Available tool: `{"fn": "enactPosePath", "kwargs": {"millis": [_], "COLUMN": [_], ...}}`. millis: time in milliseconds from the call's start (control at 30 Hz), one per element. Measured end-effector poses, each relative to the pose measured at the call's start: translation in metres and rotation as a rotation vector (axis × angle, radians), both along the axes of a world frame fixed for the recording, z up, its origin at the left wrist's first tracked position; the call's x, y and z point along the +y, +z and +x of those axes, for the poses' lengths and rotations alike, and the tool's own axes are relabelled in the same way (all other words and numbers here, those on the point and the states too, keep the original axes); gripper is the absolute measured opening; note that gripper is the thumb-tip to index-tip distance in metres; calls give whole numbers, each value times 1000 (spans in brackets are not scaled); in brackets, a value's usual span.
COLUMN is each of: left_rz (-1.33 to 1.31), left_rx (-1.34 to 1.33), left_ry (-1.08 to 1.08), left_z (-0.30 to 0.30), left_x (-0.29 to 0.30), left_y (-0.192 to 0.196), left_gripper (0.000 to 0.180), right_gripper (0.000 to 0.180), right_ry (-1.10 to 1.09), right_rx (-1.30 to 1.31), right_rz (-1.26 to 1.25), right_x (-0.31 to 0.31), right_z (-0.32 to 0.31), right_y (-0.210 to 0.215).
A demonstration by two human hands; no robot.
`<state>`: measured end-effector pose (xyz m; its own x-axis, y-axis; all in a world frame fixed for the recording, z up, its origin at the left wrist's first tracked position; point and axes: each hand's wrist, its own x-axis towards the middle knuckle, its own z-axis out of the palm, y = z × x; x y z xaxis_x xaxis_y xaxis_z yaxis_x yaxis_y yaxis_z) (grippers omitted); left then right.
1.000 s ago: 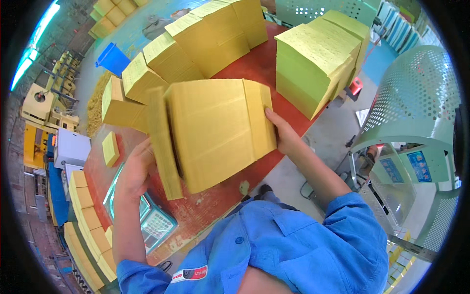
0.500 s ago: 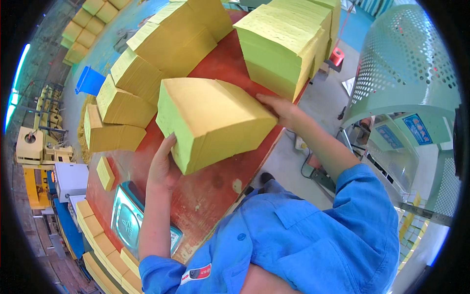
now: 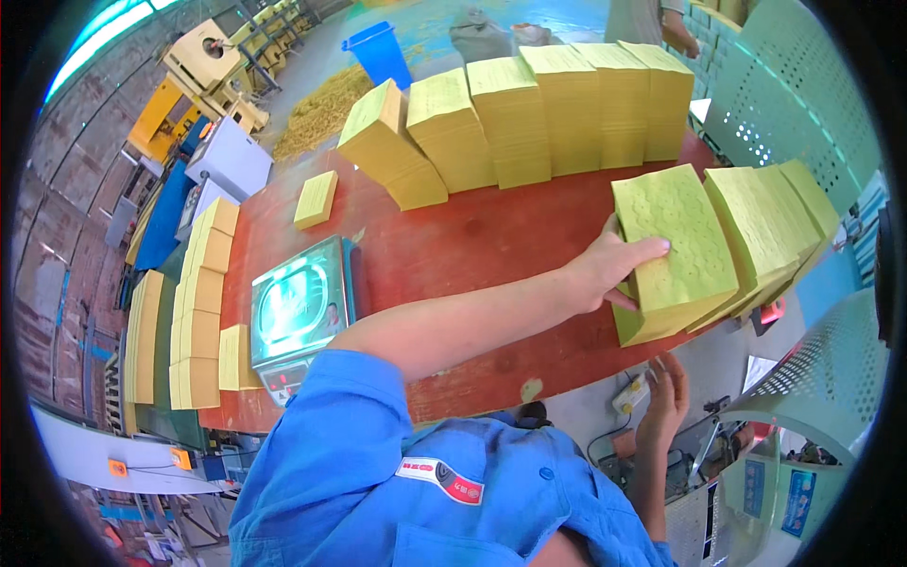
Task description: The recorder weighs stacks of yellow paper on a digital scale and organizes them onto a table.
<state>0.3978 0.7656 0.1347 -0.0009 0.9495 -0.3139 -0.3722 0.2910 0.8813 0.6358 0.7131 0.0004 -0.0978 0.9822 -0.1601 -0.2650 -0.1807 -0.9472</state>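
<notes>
A thick stack of yellow paper (image 3: 675,241) stands upright at the right end of the red table, its top sheet embossed with a pattern. My left hand (image 3: 609,269) reaches across and grips its left side, thumb over the top edge and fingers against the side. Below the stack, past the table's front edge, my right hand (image 3: 666,397) is raised with nothing in it, fingers stretched upward. More yellow paper stacks (image 3: 770,227) lean together just to the right of the gripped one.
Several tall yellow paper stacks (image 3: 510,123) line the table's far side. A digital scale (image 3: 298,302) sits at the left, near a small paper block (image 3: 316,199). Beyond are a blue bin (image 3: 380,55) and another person's hand (image 3: 693,45). Perforated green machine guards (image 3: 822,369) flank the right.
The large paper stack held between both hands now stands on the table beside the right-hand stacks. My right hand has come away from it; my left stays on it. The view has turned.
</notes>
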Motion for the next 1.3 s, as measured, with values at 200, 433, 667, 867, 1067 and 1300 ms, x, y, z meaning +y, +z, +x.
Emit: {"fn": "enactPosePath", "kwargs": {"millis": [200, 433, 667, 867, 1067, 1300], "left_rz": [32, 301, 180, -118, 159, 156], "left_rx": [52, 225, 349, 86, -128, -94], "left_ry": [-41, 313, 1201, 852, 707, 682], "left_z": [1, -129, -442, -479, -468, -467], "left_x": [-8, -76, -131, -67, -48, -43], "left_y": [21, 20, -23, -59, -42, -30], "left_gripper": [85, 68, 78, 75, 65, 62], "right_gripper": [31, 25, 26, 41, 51, 54], "right_ry": [180, 350, 636, 651, 601, 614], "right_rx": [-84, -156, -211, -164, -299, -259], "right_rz": [103, 143, 206, 306, 437, 387], "right_x": [-17, -50, -31, 47, 65, 65], "right_z": [-33, -81, -209, -366, -467, -495], "right_y": [7, 18, 25, -15, -31, -61]}}
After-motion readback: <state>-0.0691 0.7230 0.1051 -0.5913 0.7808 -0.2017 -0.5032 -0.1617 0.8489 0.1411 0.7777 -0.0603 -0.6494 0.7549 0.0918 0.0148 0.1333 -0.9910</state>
